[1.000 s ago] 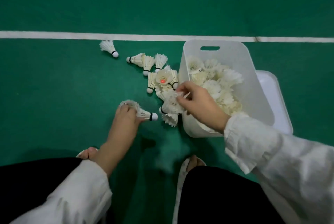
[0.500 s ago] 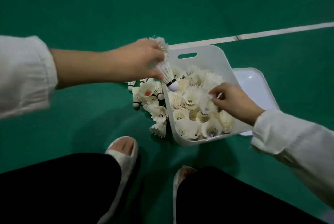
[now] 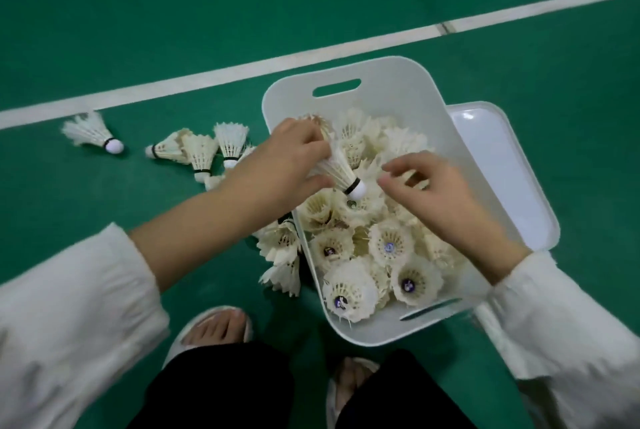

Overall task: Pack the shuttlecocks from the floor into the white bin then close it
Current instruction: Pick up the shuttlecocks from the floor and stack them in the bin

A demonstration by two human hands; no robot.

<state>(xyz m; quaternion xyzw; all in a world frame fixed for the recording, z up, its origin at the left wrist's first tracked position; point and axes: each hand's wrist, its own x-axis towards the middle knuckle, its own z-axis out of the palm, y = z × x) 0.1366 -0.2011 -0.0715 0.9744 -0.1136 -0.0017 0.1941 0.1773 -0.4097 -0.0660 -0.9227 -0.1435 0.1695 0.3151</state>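
The white bin (image 3: 388, 89) stands on the green floor, filled with several white shuttlecocks. My left hand (image 3: 277, 165) reaches over the bin's left wall and grips one shuttlecock (image 3: 341, 169) by its feathers, cork pointing down-right over the pile. My right hand (image 3: 440, 196) hovers over the pile in the bin, fingers spread, holding nothing that I can see. Several loose shuttlecocks (image 3: 201, 150) lie on the floor left of the bin, one apart at the far left (image 3: 91, 132), and others (image 3: 280, 248) lean against the bin's left wall.
The bin's white lid (image 3: 498, 165) lies flat on the floor, partly under the bin's right side. A white court line (image 3: 207, 77) crosses behind the bin. My two feet in white slippers (image 3: 214, 328) are just in front of the bin.
My left hand has carried its shuttlecock farther over the bin and lower. My right hand has let go of the shuttlecock it held and opened its fingers.
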